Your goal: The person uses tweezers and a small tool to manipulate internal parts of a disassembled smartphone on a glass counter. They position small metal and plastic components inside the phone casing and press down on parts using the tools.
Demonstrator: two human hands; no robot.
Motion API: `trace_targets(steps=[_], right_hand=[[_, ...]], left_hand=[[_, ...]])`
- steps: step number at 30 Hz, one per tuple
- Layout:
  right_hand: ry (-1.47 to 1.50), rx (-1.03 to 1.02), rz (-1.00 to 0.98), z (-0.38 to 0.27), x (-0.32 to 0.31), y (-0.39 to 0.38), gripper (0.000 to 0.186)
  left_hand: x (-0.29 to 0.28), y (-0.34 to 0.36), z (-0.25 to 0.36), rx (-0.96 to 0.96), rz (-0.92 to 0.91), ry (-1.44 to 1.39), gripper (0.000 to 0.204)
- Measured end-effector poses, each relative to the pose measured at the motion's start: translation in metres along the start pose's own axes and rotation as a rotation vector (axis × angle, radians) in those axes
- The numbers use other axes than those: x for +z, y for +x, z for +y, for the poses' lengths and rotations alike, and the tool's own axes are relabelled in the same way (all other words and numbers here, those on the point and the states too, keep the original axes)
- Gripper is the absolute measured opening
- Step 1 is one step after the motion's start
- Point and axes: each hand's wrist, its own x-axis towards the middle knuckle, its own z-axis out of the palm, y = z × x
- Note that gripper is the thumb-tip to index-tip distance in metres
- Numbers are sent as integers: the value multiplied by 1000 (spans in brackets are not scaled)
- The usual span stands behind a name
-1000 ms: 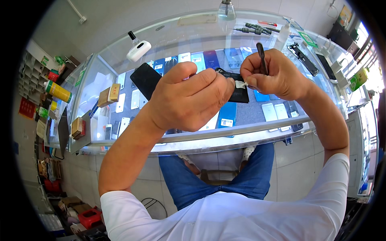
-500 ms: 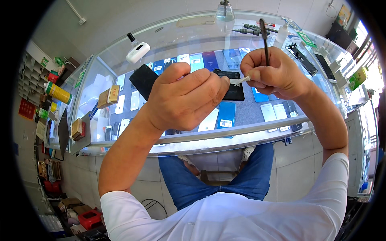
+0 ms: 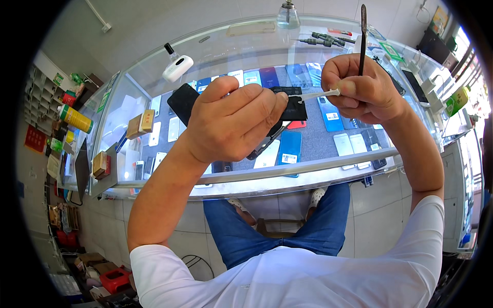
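My left hand [image 3: 233, 120] is closed around an opened phone. The phone's black end [image 3: 182, 101] sticks out on the left, and a frame edge [image 3: 266, 143] shows below the fingers. Past my fingertips, on the right, is a flat black piece that looks like a battery [image 3: 297, 112]; my hand hides how it sits in the phone. A thin white adhesive strip [image 3: 314, 95] stretches taut from it to my right hand [image 3: 363, 91]. My right thumb and fingers pinch the strip's end and also hold a slim dark metal pry tool [image 3: 363, 38] upright.
Below my hands stands a glass display case [image 3: 308, 173] with several phones inside. On its top are a white bottle-shaped device [image 3: 177, 68], a glass jar [image 3: 288, 16], screwdrivers [image 3: 323, 40] and a black phone [image 3: 415, 87]. Small boxes [image 3: 140, 124] stand at the left.
My right hand has moved right and slightly up, drawing the white strip out longer. The phone in my left hand has tilted, and its frame edge shows below the hand.
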Motion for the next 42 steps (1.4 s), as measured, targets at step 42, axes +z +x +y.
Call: trace_targets(steps=[42], right_hand=[[-1387, -635, 87, 19, 17, 7, 23]], left_hand=[[5, 0, 3, 23, -9, -51, 31]])
